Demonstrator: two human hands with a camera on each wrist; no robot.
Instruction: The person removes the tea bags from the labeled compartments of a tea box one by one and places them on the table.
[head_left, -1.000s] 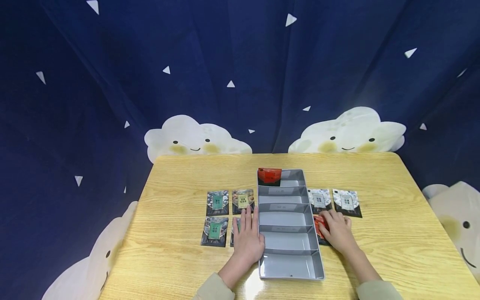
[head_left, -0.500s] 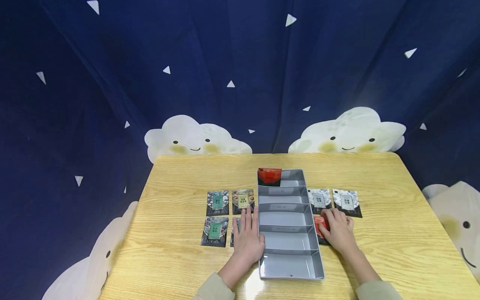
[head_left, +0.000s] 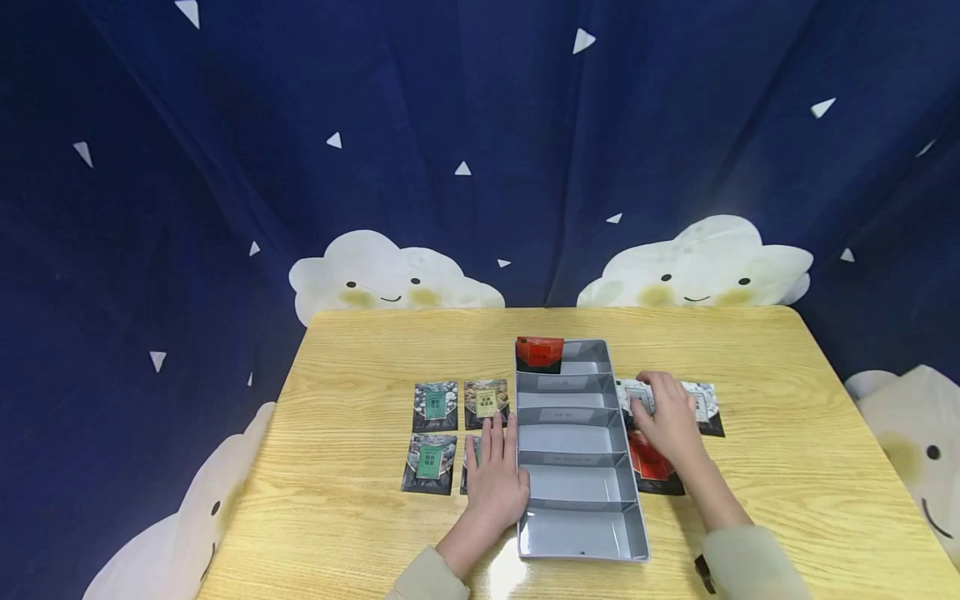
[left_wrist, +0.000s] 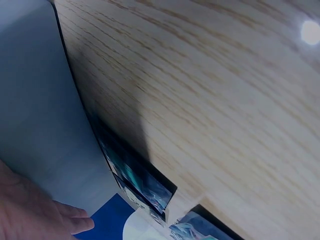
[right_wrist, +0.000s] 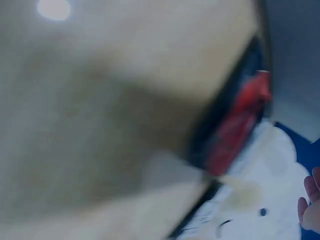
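A long grey divided tray (head_left: pixel 577 530) stands mid-table, with a red and black sachet (head_left: pixel 538 353) in its far compartment. My left hand (head_left: pixel 495 487) rests against the tray's left wall, fingers straight, partly covering a green-labelled sachet (head_left: pixel 470 479). Above the white sachets to the right of the tray is my right hand (head_left: pixel 670 423), fingers bent loosely with nothing seen in them. It partly hides the left white sachet (head_left: pixel 627 390) and the right white sachet (head_left: pixel 710 407). Just below lies another red sachet (head_left: pixel 651 461), also blurred in the right wrist view.
Left of the tray lie a yellow-labelled sachet (head_left: pixel 486 400), a green-labelled sachet (head_left: pixel 435 406) and another green one (head_left: pixel 427 463). The wooden table (head_left: pixel 337 533) backs onto a dark blue curtain (head_left: pixel 450 100) with cloud shapes.
My right hand has lifted off the red sachet and moved away from me, over the white sachets. That red sachet now shows more fully, shifted slightly right. The left hand keeps its place.
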